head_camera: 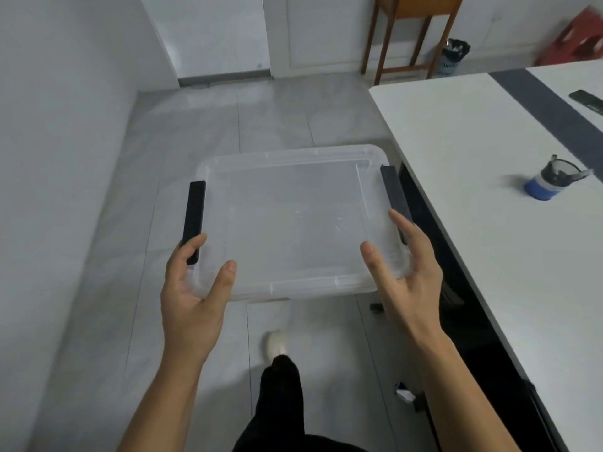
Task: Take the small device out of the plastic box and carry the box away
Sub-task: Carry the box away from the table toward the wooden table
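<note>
A clear plastic box point(293, 220) with black handles on its left and right sides hangs above the floor in front of me. Nothing lies inside it. My left hand point(192, 285) grips its near left corner, thumb over the rim and fingers by the black handle point(194, 216). My right hand point(404, 269) holds the near right corner the same way, fingers against the other black handle point(394, 197). A small blue and grey device point(548, 179) stands on the white table point(473, 151) to my right.
A white wall runs along the left. The table edge lies close to the box's right side. A wooden chair point(408, 37) and a bin point(453, 57) stand at the far wall. A dark flat object point(587, 99) lies on the table's far right. My foot point(277, 345) steps on grey tiles.
</note>
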The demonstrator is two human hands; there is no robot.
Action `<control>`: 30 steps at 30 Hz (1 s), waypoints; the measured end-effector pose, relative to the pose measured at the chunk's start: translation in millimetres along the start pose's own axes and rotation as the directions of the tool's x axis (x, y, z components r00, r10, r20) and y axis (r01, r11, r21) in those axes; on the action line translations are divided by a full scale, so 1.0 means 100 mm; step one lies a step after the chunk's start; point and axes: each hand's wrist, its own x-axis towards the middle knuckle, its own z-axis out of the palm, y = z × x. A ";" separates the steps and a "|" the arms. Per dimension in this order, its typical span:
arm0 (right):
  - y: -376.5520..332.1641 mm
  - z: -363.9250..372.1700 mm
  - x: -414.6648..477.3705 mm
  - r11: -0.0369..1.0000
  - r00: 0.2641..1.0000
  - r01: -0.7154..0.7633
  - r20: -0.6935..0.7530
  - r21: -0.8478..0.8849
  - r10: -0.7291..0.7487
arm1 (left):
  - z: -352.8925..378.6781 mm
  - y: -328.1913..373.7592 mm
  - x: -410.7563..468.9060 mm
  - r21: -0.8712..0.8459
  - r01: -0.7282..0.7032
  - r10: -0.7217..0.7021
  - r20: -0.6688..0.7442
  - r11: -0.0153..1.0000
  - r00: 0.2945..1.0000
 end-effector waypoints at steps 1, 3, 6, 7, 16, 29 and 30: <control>0.06 0.16 0.27 1.000 1.000 0.002 0.001 -0.003 -0.002 | 0.13 -0.07 0.30 -0.011 0.011 -0.011 0.001 1.000 1.000; 0.15 0.50 0.82 1.000 1.000 0.000 0.000 -0.008 0.000 | 0.36 -0.20 0.95 -0.045 0.026 -0.024 0.031 0.999 0.999; 0.17 0.89 1.64 0.999 0.999 -0.034 -0.015 -0.021 0.034 | 0.71 -0.20 1.94 -0.096 0.037 -0.031 0.073 0.995 0.997; 0.16 0.99 1.93 0.999 0.999 -0.035 -0.025 -0.030 0.034 | 0.84 -0.15 2.28 -0.108 0.033 -0.024 0.083 0.994 0.996; 0.47 1.57 4.27 0.992 0.970 -0.119 -0.218 -0.030 0.110 | 2.31 0.15 4.81 -0.108 0.001 0.024 0.231 0.994 0.973; 1.08 2.34 8.32 0.991 0.968 -0.131 -0.210 0.036 0.135 | 4.57 0.65 8.12 -0.095 -0.007 0.025 0.187 0.995 0.982; 1.07 2.41 8.60 0.992 0.971 -0.125 -0.200 0.033 0.130 | 4.67 0.68 8.36 -0.091 -0.001 0.017 0.176 0.996 0.984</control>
